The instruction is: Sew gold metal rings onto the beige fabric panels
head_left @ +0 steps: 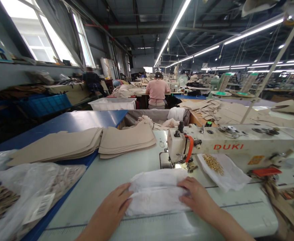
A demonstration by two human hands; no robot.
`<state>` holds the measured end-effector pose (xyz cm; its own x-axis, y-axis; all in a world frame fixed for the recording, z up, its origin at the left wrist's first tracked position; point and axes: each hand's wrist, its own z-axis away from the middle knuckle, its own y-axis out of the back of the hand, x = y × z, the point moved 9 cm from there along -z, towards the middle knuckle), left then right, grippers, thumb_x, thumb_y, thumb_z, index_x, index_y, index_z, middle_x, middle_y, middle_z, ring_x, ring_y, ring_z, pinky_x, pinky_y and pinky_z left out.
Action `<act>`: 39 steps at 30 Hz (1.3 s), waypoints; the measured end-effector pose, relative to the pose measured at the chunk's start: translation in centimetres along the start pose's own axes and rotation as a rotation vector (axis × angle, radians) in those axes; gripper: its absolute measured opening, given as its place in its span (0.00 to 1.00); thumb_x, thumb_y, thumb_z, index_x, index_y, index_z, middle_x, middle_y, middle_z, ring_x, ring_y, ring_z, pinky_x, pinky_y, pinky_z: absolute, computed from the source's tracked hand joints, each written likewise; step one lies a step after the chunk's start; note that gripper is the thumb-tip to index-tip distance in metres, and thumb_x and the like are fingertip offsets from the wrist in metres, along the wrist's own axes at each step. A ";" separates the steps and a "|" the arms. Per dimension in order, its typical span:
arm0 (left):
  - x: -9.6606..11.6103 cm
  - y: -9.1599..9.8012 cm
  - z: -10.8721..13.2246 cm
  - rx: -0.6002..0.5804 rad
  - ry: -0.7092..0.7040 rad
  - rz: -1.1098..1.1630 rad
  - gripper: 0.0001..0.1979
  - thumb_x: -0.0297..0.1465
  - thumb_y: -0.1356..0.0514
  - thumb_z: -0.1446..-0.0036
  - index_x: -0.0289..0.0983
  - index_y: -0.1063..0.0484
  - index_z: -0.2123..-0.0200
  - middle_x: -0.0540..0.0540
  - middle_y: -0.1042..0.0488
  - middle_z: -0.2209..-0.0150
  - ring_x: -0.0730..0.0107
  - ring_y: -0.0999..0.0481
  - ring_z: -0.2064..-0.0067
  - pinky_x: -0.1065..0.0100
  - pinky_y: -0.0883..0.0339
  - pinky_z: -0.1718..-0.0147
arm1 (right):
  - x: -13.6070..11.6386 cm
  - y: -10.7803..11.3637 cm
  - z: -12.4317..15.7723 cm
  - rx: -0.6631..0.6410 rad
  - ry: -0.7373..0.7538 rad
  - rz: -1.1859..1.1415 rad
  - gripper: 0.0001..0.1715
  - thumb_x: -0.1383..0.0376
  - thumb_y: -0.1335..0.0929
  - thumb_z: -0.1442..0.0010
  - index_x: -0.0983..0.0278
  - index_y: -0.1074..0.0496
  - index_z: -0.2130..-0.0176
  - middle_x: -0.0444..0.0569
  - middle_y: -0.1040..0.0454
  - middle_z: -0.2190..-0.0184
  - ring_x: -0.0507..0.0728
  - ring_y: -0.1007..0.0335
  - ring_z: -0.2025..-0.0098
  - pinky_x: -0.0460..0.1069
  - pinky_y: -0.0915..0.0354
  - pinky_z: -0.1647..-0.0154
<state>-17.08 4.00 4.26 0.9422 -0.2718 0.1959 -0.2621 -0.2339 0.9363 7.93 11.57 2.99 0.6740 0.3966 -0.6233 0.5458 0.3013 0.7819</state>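
One camera, worn on the head, looks forward and slightly down across the table (pixel 106 180), close above the left hand (pixel 114 204) and right hand (pixel 197 197) at the bottom edge, the machine (pixel 237 144) just ahead on the right, the hall receding far beyond

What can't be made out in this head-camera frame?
Head view:
- Fingertips of the left hand: hidden by the white fabric, grip unclear.
- Needle area of the sewing machine: blocked by its head.
- Gold pieces on the white cloth: too small to identify.
- Plastic bag contents: blurred by film, cut by left edge.
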 end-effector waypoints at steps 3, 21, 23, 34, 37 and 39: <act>1.2 0.9 -0.5 0.068 -0.062 0.021 0.13 0.33 0.48 0.40 0.43 0.23 0.61 0.46 0.23 0.53 0.63 0.24 0.52 0.62 0.28 0.52 | 0.3 -0.1 -0.5 0.004 -0.018 0.014 0.17 0.78 0.35 0.54 0.64 0.25 0.65 0.50 0.27 0.67 0.58 0.32 0.62 0.49 0.38 0.60; -1.8 0.8 -0.8 -0.123 0.450 0.608 0.14 0.41 0.46 0.45 0.40 0.26 0.69 0.52 0.24 0.72 0.67 0.26 0.68 0.73 0.34 0.68 | -0.8 2.8 0.4 0.212 0.086 -0.054 0.11 0.76 0.35 0.46 0.63 0.36 0.75 0.44 0.32 0.74 0.55 0.34 0.68 0.48 0.39 0.67; -1.8 0.8 -0.8 -0.126 0.455 0.641 0.13 0.41 0.46 0.45 0.40 0.26 0.68 0.52 0.24 0.71 0.67 0.25 0.67 0.73 0.34 0.67 | -1.0 3.1 0.6 0.240 0.110 -0.059 0.10 0.75 0.36 0.46 0.63 0.36 0.75 0.44 0.32 0.74 0.55 0.34 0.69 0.48 0.40 0.67; -1.2 1.5 0.3 -0.047 0.318 0.597 0.08 0.35 0.45 0.46 0.41 0.29 0.74 0.50 0.21 0.65 0.67 0.23 0.63 0.72 0.31 0.61 | -1.3 2.0 1.8 0.138 0.138 -0.065 0.20 0.80 0.39 0.51 0.63 0.27 0.64 0.45 0.32 0.74 0.55 0.33 0.68 0.47 0.38 0.67; -1.4 1.6 0.2 -0.026 0.352 0.589 0.08 0.35 0.46 0.46 0.41 0.29 0.74 0.50 0.21 0.66 0.67 0.23 0.63 0.72 0.31 0.61 | -1.2 1.4 1.5 0.095 0.138 -0.051 0.21 0.80 0.39 0.50 0.63 0.24 0.64 0.47 0.29 0.71 0.56 0.31 0.65 0.48 0.36 0.63; -1.7 1.6 -0.1 -0.023 0.385 0.594 0.08 0.36 0.46 0.47 0.42 0.28 0.73 0.51 0.21 0.66 0.66 0.23 0.63 0.71 0.31 0.61 | -1.2 1.4 1.2 0.093 0.128 -0.072 0.20 0.80 0.39 0.49 0.63 0.24 0.66 0.48 0.29 0.69 0.56 0.30 0.64 0.48 0.36 0.63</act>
<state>-19.10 4.16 5.45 0.6490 0.0031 0.7608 -0.7543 -0.1276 0.6440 8.50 10.46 4.84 0.5659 0.4861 -0.6659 0.6381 0.2532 0.7271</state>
